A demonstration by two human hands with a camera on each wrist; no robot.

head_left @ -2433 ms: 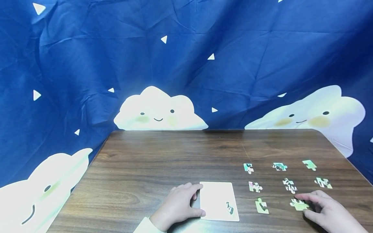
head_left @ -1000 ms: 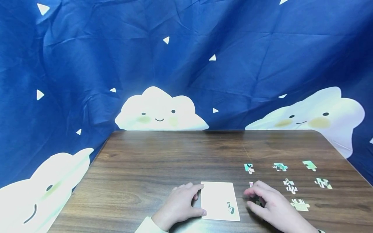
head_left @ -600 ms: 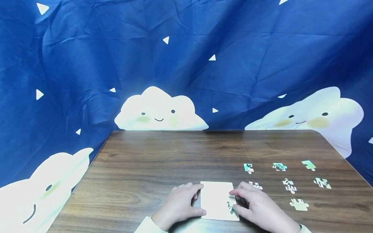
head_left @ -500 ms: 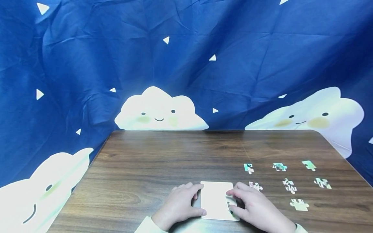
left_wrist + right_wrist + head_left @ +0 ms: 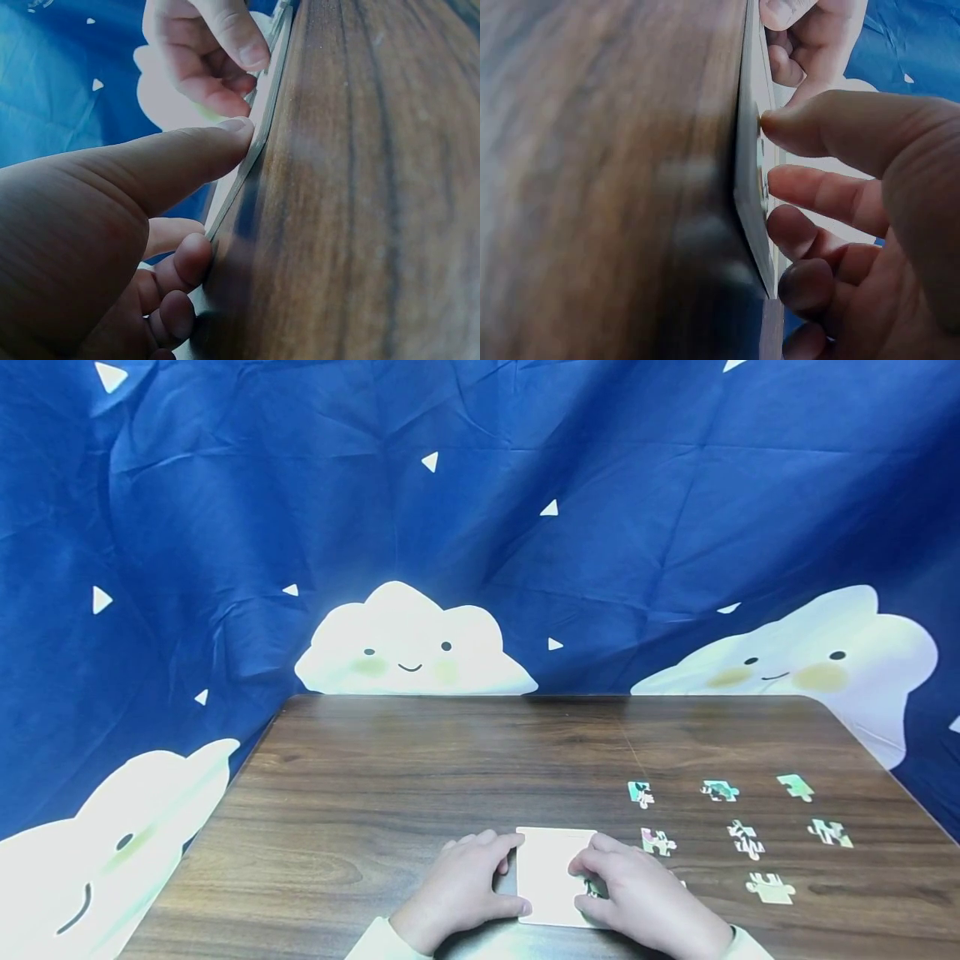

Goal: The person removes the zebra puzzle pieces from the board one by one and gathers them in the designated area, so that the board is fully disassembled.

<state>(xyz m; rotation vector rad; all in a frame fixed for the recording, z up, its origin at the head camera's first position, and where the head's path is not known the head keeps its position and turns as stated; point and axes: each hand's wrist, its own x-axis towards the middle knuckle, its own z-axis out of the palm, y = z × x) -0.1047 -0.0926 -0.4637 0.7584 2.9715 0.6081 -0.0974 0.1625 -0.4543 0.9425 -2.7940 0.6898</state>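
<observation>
A square white puzzle board (image 5: pixel 543 877) lies on the brown wooden table. At its left edge my left hand (image 5: pixel 472 881) holds it, index finger at the far corner and thumb at the near one. In the left wrist view the thumb lies along the board's rim, the lower fingers curled beside it. My right hand (image 5: pixel 637 889) reaches over the board's right side. Its thumb and index finger grip round a dark green and white puzzle piece (image 5: pixel 595 887) on the lower right of the board. In the right wrist view both fingertips are right at the board's surface.
Several loose jigsaw pieces lie spaced in rows on the right of the table (image 5: pixel 450 760), such as a pale green piece (image 5: pixel 770 887), a black-and-white piece (image 5: pixel 746 840) and a pink-tinged piece (image 5: pixel 657 842). Behind hangs a blue cloth (image 5: pixel 480 527) with white clouds.
My right hand has left the pale green piece at the lower right, moved left across the table and come over the board. The left hand and the board have stayed put.
</observation>
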